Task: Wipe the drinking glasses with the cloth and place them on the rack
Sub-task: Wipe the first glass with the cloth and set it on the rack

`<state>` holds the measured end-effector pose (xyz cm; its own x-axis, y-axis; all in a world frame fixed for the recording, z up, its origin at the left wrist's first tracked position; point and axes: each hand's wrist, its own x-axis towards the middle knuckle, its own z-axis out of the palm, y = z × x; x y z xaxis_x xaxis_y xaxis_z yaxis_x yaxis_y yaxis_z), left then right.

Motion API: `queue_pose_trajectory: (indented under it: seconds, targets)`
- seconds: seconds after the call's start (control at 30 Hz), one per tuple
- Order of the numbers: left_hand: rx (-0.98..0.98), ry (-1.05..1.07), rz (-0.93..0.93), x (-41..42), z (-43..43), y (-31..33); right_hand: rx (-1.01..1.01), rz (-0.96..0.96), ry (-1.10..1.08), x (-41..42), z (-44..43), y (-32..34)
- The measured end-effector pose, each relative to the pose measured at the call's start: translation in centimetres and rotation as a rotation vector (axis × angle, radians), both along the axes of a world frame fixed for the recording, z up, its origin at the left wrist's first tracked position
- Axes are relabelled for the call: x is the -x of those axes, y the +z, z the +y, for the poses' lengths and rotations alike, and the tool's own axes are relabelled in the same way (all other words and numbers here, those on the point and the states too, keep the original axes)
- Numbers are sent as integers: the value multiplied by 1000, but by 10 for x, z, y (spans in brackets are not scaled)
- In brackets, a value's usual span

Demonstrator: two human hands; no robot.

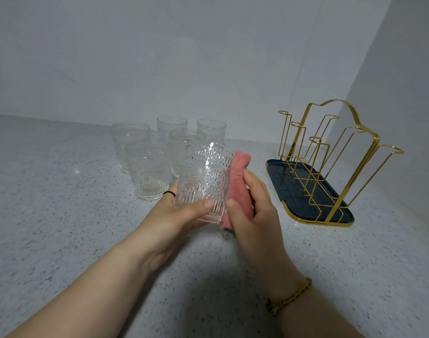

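My left hand [181, 215] grips an embossed clear drinking glass [206, 179] above the counter, thumb across its lower part. My right hand [255, 206] holds a folded pink cloth [236, 184] pressed against the glass's right side. Several more clear glasses [147, 167] stand upright in a cluster behind and to the left. The gold wire rack [330, 152] on a dark blue tray [289, 186] stands at the right with nothing on its prongs.
The speckled grey counter [62, 228] runs under everything. A pale wall rises behind the glasses, and a side wall stands close behind the rack at the right.
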<state>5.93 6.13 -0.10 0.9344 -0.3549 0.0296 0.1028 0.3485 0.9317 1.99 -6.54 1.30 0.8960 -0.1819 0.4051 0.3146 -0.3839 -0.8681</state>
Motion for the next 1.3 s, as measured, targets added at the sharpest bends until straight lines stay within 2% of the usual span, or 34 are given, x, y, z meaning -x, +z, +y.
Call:
queue_pose_trajectory:
  seconds: [0.1, 0.23, 0.3, 0.53, 0.63, 0.73, 0.8, 0.87, 1.0, 1.1, 1.23, 1.3]
  targets:
    - [-83, 20, 3, -2, 4, 4, -125, -25, -30, 1, -5, 5]
    - [-66, 20, 17, -2, 10, 11, -403, -95, -152, -1, -22, 14]
    - [-84, -19, 3, -2, 13, 13, -451, -127, -147, -2, -28, 14]
    - [-63, -71, 31, -5, 17, 11, -141, -62, 77, 1, -29, 15]
    - [-118, -83, 35, -4, 17, 14, 32, -32, 191, 1, -30, 17]
    - [-146, -88, 60, -4, 17, 14, 211, 98, 359, 8, -28, 22]
    - [-195, -103, 82, -4, 17, 13, 208, 208, 535, 10, -28, 19]
    - [-247, -128, 99, -3, 17, 11, 243, 240, 615, 11, -26, 19]
    - [-272, -153, 105, -3, 15, 8, 122, 256, 555, 8, -25, 17]
    - [-238, -233, 44, -4, 19, 9, -16, 253, 551, 6, -25, 13]
    - [-117, -322, -108, -13, 29, 5, -402, 305, 607, 0, -28, 7]
    - [-115, -294, -181, -15, 29, 5, -511, 315, 663, -1, -26, 7]
